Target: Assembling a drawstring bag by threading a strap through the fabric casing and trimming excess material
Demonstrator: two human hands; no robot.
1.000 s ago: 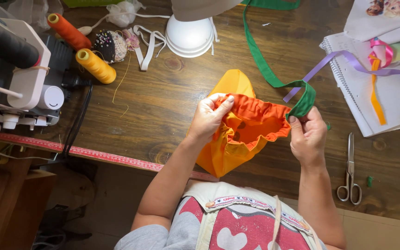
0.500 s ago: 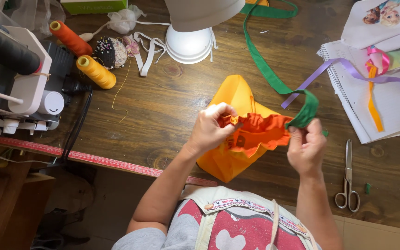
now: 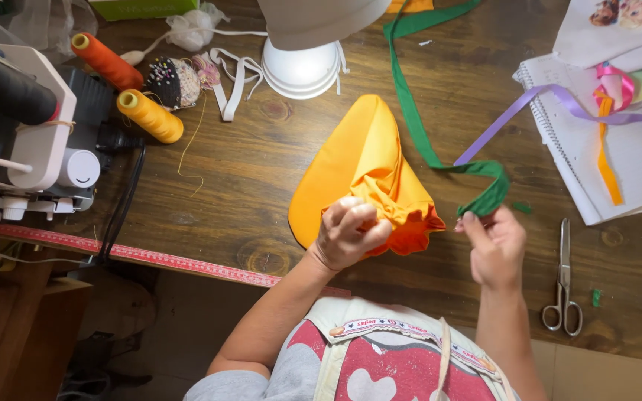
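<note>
Worktop of dark, knotty wood fills my view, a red tape measure along its near edge. My left hand is clenched on the gathered mouth of the orange cone, which lies mid-worktop. My right hand pinches the green ribbon. Scissors lie right, thread spools left.
</note>
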